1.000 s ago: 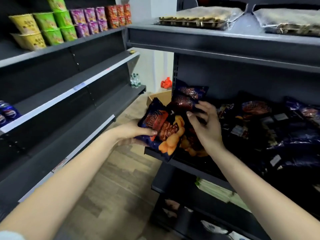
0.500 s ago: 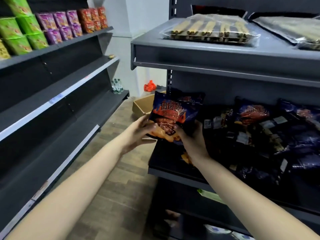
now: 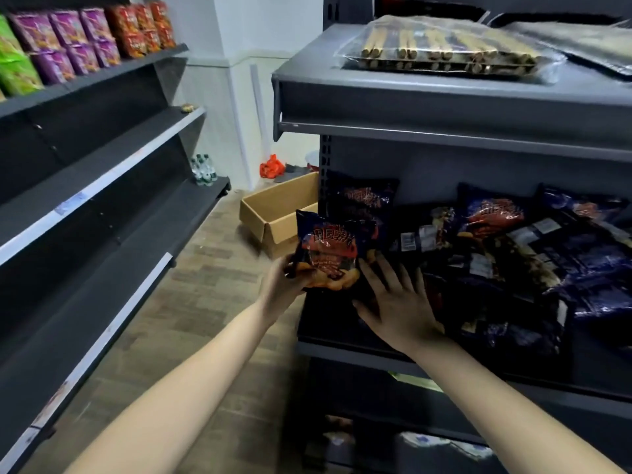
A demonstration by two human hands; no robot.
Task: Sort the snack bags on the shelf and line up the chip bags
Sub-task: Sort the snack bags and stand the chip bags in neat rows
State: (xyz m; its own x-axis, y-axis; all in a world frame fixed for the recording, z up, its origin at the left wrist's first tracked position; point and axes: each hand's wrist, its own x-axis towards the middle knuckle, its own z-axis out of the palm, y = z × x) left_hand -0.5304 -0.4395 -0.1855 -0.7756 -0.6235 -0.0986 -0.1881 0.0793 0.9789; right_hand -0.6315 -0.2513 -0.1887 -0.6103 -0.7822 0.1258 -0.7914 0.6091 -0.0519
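Chip bag gripped upright by left hand, right hand flat, heaped bags on shelf

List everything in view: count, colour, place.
held bag: one, dark blue and red, shelf's left end.
upright bag: one, dark blue, behind it.
bag pile: many, dark blue, jumbled on shelf's right.
shelf: one, grey, under the bags.
stick packs: two, clear, top shelf.
box: one, brown, open, on floor.
orange bag: one, floor by wall.
bottles: several, clear, left rack's far end.
snacks: many, green, purple, red, left rack's top.
left hand: grips held bag.
right hand: fingers spread, beside held bag.
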